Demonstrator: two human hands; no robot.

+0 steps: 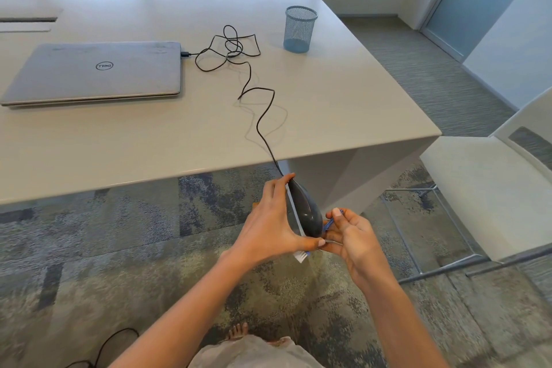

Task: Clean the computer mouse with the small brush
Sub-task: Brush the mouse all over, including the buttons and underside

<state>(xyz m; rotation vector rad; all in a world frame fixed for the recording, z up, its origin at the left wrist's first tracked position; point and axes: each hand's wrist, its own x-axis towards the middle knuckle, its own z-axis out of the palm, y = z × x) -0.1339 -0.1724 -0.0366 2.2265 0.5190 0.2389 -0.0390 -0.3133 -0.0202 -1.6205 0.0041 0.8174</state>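
Held on edge in my left hand (268, 224), the computer mouse (306, 212) is pinched lengthwise, fingertips at its cable end and thumb at its tail, in the air off the near edge of the worktop (179, 134). My right hand (355, 236), just right of that grip, is closed on the blue handle of the small brush (301, 255); its white bristle head shows just below the mouse's tail, beside my left thumb. Whether the bristles touch the shell I cannot tell.

Progress, as I judge it: both items are in hand and brought together, so brushing is either beginning or under way. No dirt or cleaned patch is discernible, so how much remains is unknown.

From the grip, the black cable (263, 116) runs up and away across the worktop in loose coils to a closed grey laptop (95, 72) at far left. A blue mesh pen cup (299, 29) stands beyond. To the right is a white chair (484, 197); patterned carpet (149, 248) lies beneath my hands.
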